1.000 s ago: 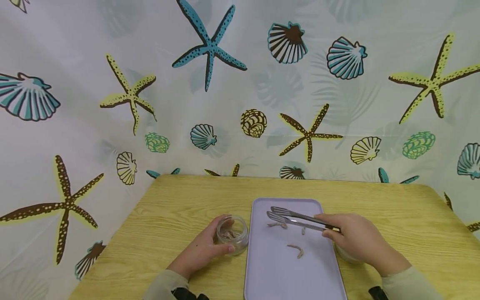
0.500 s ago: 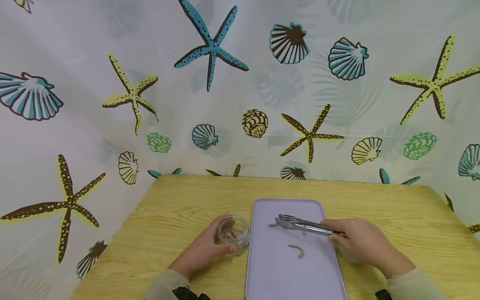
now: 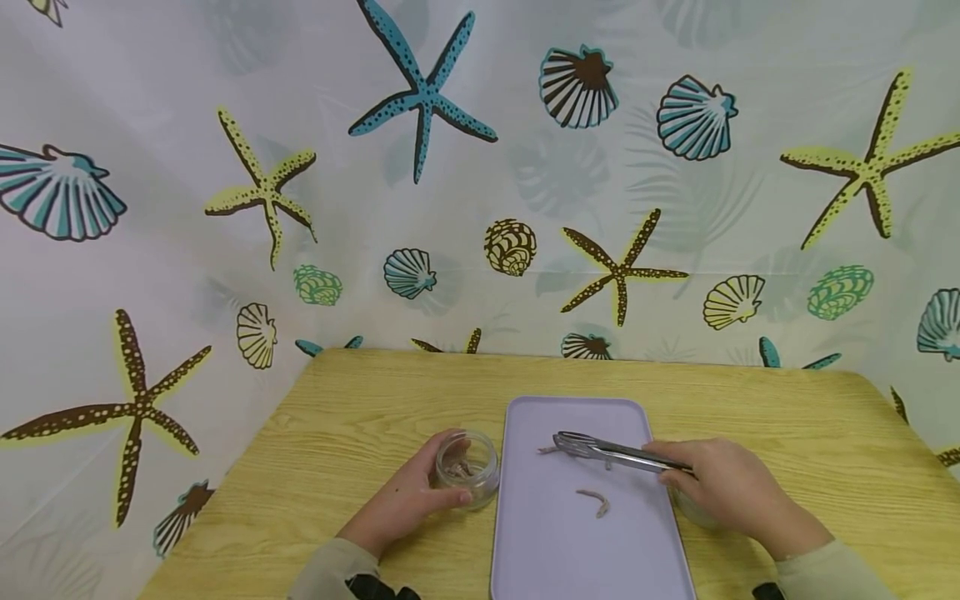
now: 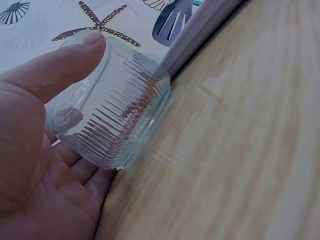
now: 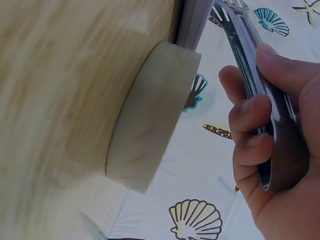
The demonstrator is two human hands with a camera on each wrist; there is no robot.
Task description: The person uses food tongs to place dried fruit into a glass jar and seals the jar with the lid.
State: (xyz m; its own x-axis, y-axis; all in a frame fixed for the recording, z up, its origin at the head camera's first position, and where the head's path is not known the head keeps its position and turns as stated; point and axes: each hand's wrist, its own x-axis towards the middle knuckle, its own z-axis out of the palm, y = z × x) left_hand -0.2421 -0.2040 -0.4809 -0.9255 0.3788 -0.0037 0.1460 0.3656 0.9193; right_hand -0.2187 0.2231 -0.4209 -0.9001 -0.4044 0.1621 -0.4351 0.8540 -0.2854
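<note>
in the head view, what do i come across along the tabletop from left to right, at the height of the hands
Left hand → glass jar → left rim of the lavender tray → metal tongs → right hand.

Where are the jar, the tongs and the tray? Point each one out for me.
Jar (image 4: pixel 102 106): left wrist view, on its ribbed glass wall.
Tongs (image 3: pixel 619 454): head view, midway along the metal arms.
Tray (image 3: pixel 585 554): head view, on its bare flat surface.
</note>
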